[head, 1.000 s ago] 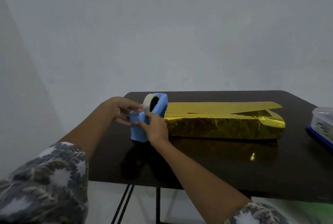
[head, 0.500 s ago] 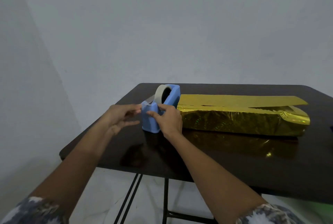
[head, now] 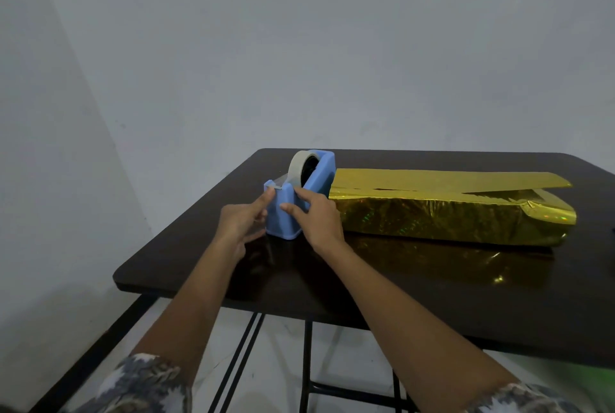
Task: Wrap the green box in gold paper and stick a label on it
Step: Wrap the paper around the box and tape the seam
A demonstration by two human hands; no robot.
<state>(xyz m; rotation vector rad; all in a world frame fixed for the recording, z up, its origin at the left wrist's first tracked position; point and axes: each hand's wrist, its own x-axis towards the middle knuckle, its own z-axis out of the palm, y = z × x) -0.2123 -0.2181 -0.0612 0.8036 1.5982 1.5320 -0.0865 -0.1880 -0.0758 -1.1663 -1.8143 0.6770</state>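
Gold foil paper [head: 432, 213] covers the long box completely, so none of the green shows. The parcel lies lengthwise on the dark table [head: 186, 246], its left end just beside the back of the blue tape dispenser [head: 283, 224], perhaps touching it. One flap [head: 432, 178] of the paper lies loose and flat along the far top edge, and the right-hand end [head: 549, 209] is unfolded, gaping in a crumpled pocket. The right hand [head: 319, 219] grips the dispenser body, thumb on the near side and forefinger up on its top edge, steadying it. The left hand [head: 238, 224] has forefinger and thumb closed together at the cutter end, seemingly pinching the free end of the tape [head: 299, 164]. The strip itself is too thin and pale to make out for certain. The step in hand looks like drawing off a piece to fix the loose flap. I judge the parcel light but awkwardly long, stiff where the box backs the paper and slack at the flap and the open end. The foil is likely slippery and quick to crease or tear at a corner, so it is best held with flat palms on the long sides or pinned from above, never lifted by the loose paper.
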